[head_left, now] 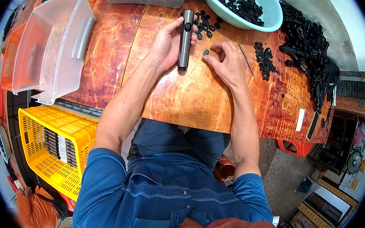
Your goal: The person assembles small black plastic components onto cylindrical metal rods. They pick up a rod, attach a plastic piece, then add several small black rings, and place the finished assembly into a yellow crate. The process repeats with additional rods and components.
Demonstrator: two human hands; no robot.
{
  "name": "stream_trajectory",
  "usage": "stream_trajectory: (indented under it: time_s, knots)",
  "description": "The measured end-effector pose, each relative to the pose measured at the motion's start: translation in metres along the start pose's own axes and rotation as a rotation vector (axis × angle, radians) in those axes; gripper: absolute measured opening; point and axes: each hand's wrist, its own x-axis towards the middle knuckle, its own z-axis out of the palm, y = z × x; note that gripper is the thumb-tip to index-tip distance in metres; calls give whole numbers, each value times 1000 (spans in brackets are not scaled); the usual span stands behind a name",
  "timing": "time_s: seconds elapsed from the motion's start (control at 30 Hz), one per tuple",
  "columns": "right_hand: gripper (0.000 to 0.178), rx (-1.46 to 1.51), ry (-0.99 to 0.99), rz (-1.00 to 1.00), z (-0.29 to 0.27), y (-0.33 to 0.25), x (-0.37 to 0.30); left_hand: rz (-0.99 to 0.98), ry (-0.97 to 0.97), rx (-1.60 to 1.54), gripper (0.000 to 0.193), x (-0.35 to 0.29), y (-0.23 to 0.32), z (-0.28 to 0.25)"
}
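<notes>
My left hand [165, 46] is wrapped round a dark grey cylindrical tube [185, 46] with black ends, tilted slightly over the wooden table. On the tube's upper part sits a small black round piece [188, 26]. To the right, my right hand [229, 64] is curled, with a small dark oval piece [205, 52] at the tips of its thumb and finger. Loose black oval pieces [205, 21] lie just beyond the tube. Beside my right hand rests a thin metal rod [246, 59], and past it a patch of small black parts [265, 61].
A pale green basin [272, 8] of black pieces stands at the back, near a heap of black parts [307, 51]. Clear plastic bins [66, 50] occupy the left and back. A yellow crate [57, 116] holding stacked tubes stands lower left; a person in orange [41, 213] is beyond it.
</notes>
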Motion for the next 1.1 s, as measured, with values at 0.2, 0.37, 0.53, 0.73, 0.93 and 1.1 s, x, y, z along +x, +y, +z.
stream_trajectory:
  time_s: [0.2, 0.37, 0.53, 0.73, 0.93, 1.1]
  knots:
    - [25, -35, 37, -37, 10, 5, -2, -63, -28, -43, 35, 3, -5, -6]
    - [23, -58, 52, -85, 9, 4, -2, -54, -63, -57, 32, 5, -10, -6]
    - [22, -93, 66, -126, 10, 7, -1, -88, -92, 11, 41, 1, -12, -4]
    - [23, 61, 342, -174, 5, 8, -2, -109, -117, -14, 31, 3, -17, -3]
    - [27, 153, 357, -173, 3, -12, -10, -135, -118, -42, 25, 0, -24, 0]
    - [29, 61, 404, -334, 7, -5, -8, -153, -138, 50, 32, -1, -31, 0]
